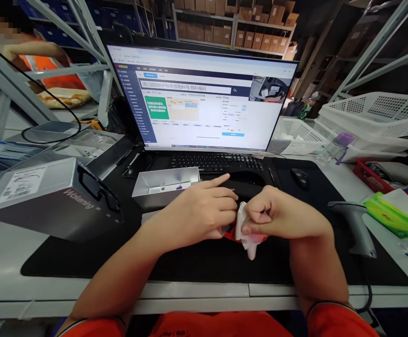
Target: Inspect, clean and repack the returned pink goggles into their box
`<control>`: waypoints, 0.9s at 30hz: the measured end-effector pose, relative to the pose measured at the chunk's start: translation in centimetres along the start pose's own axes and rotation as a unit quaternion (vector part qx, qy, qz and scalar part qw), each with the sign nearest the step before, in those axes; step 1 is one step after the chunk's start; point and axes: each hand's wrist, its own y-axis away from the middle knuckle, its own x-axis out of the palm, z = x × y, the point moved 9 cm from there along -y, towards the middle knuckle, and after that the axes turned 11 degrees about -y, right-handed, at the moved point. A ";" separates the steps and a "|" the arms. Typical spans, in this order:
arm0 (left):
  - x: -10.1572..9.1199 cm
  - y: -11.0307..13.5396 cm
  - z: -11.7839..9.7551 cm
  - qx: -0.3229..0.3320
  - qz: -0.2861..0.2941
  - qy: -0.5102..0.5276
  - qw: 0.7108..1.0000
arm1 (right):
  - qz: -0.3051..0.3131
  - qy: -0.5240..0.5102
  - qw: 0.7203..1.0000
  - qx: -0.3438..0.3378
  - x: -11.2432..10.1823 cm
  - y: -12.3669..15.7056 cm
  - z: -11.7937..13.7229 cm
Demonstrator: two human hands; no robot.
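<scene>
My right hand [274, 213] is closed in a pinch on a crumpled white cloth [241, 222], whose lower end hangs down with a pinkish tint. Close beside it, my left hand [206, 210] has its index finger stretched out and its other fingers curled at a dark item with a shiny red surface [229, 233]. Hands and cloth cover most of that item, so its full shape is hidden. Behind my hands is a black curved piece [244, 180]. An open silver-grey box [165, 185] sits just beyond my left hand.
A lit monitor [204, 103] and black keyboard [218, 162] stand ahead. At left is a grey box [46, 199] picturing glasses. At right are a mouse [299, 178], a barcode scanner [356, 227], a green packet [393, 215] and white baskets [379, 112]. A co-worker [49, 61] is far left.
</scene>
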 end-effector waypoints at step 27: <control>-4.8 0.6 2.0 -0.056 -0.175 -0.042 0.982 | -0.598 0.289 0.696 0.274 -26.9 14.3 -10.1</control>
